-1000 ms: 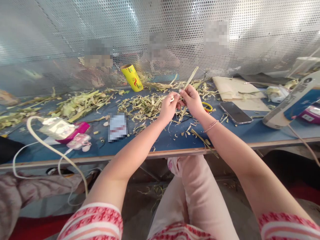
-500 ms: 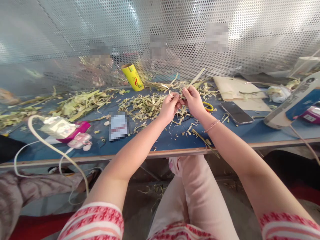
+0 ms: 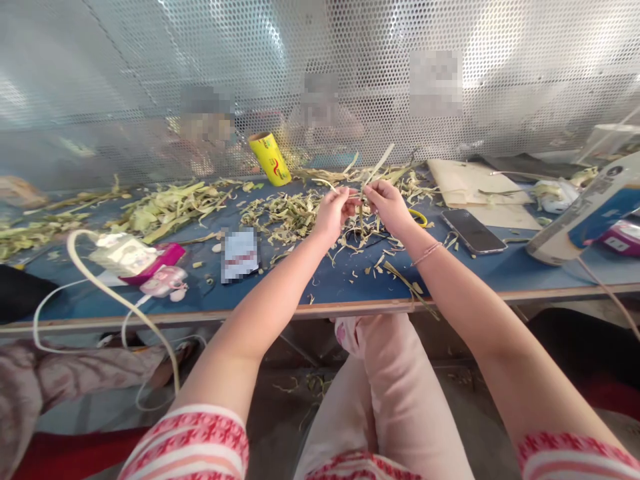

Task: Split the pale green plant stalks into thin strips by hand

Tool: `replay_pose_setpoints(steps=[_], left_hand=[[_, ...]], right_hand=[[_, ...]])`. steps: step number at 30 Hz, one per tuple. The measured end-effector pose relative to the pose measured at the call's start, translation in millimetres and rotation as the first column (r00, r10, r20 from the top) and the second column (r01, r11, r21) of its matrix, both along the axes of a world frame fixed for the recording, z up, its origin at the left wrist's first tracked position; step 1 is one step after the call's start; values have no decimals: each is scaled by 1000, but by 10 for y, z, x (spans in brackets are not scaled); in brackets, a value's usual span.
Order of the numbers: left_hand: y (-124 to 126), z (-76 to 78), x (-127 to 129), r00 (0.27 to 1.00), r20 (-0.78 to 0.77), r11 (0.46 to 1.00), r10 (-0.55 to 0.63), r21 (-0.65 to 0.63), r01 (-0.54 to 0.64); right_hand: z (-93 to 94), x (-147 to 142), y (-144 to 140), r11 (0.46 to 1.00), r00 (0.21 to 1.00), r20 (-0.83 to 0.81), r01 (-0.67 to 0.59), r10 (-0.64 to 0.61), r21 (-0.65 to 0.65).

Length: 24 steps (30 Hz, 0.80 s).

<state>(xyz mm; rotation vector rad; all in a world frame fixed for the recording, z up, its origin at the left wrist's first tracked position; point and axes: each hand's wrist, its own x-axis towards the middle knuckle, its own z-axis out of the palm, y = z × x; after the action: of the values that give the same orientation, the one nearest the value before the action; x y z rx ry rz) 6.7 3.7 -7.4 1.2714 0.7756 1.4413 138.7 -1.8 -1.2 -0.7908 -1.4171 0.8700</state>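
Both my hands are over a heap of shredded, dry plant strips [image 3: 290, 212] on the blue table. My left hand [image 3: 332, 215] pinches a thin plant strip, its pale end [image 3: 325, 183] showing above the fingers. Close beside it, my right hand [image 3: 391, 205] is closed in a pinch on another plant strip [image 3: 381, 162], which sticks up past the fingertips. A thin piece dangles in the narrow gap between the hands. Where the strips meet is too small to make out. Just below my right hand lies a yellow loop [image 3: 419, 217], partly covered.
A yellow cardboard tube [image 3: 271, 160] leans near the perforated metal panel [image 3: 370, 80]. More leaf strips [image 3: 170, 208] lie left. A phone [image 3: 474, 231], brown paper [image 3: 460, 180] and a large white-and-blue container [image 3: 580, 220] stand right. A cabled box [image 3: 127, 255] sits at front left.
My hands have drawn slightly apart, and a thin piece now shows hanging between them. The strip at my right hand has shifted a little left. The whole view has moved slightly.
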Motion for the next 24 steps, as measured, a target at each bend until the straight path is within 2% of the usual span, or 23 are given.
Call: replay_pose_setpoints(steps=[3,6,10,13,17,21,24], left_hand=[[28,-11,-56,997,-75,996,28,88,-21],[26,2,-99,994,-107,979,16,202,6],[8,25,-123,993,-105,971,-45,230,68],[2,31,-125,988,-135,972,-69,214,98],[-10,28,-112,979,-196,959,-55,261,107],[-26,22,-86,969,-248,954,10,291,65],[-35,28,-72,973,-226,957,47,288,20]], right_hand=[[6,22,12,998,998,-70,-9,5,-67],[20,61,18,984,980,-190,-85,55,-154],[31,113,22,963,945,-313,-171,99,-209],[38,124,0,957,935,-325,-212,141,-196],[53,105,-53,948,938,-286,-258,199,-187],[58,78,-79,934,933,-264,-301,246,-195],[52,67,-75,920,922,-284,-329,264,-215]])
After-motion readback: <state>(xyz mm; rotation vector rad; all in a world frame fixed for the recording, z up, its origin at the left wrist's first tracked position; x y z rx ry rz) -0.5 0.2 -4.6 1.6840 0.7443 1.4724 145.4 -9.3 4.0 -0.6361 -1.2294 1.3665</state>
